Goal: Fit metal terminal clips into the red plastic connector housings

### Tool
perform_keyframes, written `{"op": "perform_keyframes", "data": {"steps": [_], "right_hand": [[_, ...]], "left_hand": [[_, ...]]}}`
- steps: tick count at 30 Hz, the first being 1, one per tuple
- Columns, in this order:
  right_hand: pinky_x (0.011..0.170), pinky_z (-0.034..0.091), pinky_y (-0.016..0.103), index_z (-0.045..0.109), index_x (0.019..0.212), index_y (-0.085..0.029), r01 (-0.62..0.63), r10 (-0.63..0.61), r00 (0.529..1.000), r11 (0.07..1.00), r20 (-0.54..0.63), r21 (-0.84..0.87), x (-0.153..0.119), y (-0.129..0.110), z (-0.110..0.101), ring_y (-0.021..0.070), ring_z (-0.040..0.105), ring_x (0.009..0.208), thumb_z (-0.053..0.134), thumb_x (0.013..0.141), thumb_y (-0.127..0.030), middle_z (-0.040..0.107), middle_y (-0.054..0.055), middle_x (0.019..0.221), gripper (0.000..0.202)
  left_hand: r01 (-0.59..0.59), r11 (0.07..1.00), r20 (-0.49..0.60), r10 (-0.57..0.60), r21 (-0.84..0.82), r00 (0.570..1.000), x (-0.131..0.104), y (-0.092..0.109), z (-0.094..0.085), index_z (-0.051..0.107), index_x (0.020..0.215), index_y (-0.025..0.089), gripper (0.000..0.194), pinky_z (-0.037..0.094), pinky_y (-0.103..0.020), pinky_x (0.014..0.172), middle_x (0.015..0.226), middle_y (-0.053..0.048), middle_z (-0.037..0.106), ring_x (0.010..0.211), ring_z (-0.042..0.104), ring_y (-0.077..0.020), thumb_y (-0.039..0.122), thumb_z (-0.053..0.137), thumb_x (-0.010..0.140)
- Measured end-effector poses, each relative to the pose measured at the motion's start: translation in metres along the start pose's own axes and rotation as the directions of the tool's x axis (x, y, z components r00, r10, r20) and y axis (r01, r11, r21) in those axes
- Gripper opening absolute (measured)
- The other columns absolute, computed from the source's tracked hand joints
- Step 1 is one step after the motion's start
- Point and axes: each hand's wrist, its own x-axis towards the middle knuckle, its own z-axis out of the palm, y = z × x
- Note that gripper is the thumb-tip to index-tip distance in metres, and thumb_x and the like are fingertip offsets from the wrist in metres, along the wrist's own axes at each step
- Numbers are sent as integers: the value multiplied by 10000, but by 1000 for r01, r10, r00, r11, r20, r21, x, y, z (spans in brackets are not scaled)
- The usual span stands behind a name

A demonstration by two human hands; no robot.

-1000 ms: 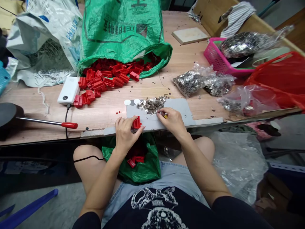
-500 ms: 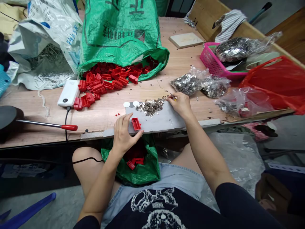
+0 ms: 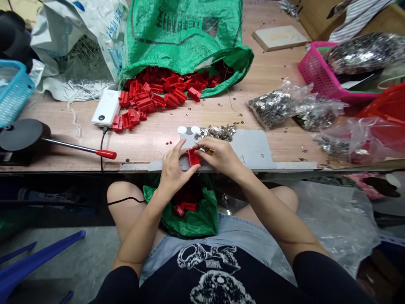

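A red box (image 3: 193,158) sits on the gray board (image 3: 255,145) by the near edge of the table (image 3: 145,141), bare board stretching right. The left hand (image 3: 175,164) curves around it, half open; the right hand (image 3: 221,156) pinches a yellow-handled tool (image 3: 208,150). Metal pieces (image 3: 223,133) heap just behind. Whether the left fingers touch is hard to tell.

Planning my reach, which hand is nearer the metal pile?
Right. The right hand is just in front of the metal pile; the left hand is farther off, front-left of it.
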Motion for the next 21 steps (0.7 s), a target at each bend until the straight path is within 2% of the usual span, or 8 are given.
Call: {"op": "perform_keyframes", "data": {"steps": [7,12,18,21], "right_hand": [[858,552,360,745,964,-230,48,-48,999,995,6,-84,2,6,10,224,693,940,585,957,-237,729,77,1016,161],[817,546,350,767,942,-220,55,-53,998,994,32,-93,2,11,6,218,688,907,617,943,-267,722,79,1023,157],[827,540,343,796,1093,-247,54,-65,983,996,170,68,-1,24,-9,208,671,918,607,950,-283,704,63,995,239],[821,537,329,776,1186,-258,46,-58,991,994,122,101,-6,24,-3,195,669,915,606,954,-262,699,57,995,287]], "left_hand": [[-6,1000,1,6,5,1000,-1,-1,-1,354,1508,263,841,431,-485,1131,1265,-81,726,1263,649,-270,363,831,823],[-6,1000,2,6,9,1000,-1,-3,0,364,1506,261,842,436,-480,1121,1249,-79,732,1252,648,-271,380,837,819],[2,1000,-20,-2,26,1000,0,-2,1,408,1476,248,834,455,-482,1106,1231,-85,734,1244,642,-282,373,866,791],[12,1000,-37,-10,28,999,0,0,1,433,1453,243,839,480,-464,1089,1227,-80,731,1234,642,-279,341,894,758]]}}
